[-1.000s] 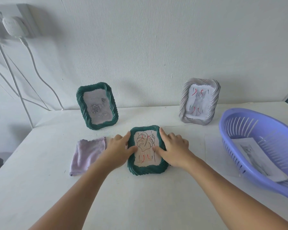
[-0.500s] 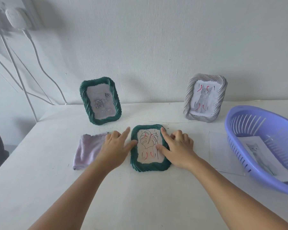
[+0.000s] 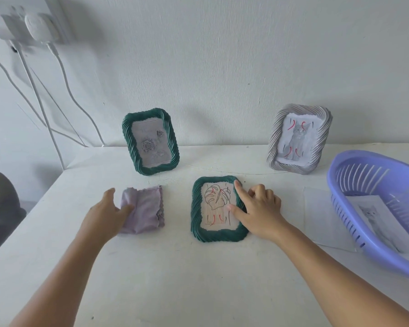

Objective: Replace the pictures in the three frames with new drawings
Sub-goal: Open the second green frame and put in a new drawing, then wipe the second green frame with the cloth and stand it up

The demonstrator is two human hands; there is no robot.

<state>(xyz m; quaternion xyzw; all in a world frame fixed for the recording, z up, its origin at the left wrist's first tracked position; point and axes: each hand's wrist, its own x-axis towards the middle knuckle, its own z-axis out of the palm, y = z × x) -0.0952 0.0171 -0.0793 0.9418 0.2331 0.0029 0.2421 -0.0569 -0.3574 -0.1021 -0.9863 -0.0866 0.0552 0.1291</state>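
White table [image 3: 198,279]: no readable writing on flat green frame [image 3: 196,208].

no readable text, label, brand or number is shown. faint marks on the rose picture in the upright green frame [image 3: 151,141] and under the leaf drawing [image 3: 217,204] are too small to be read.
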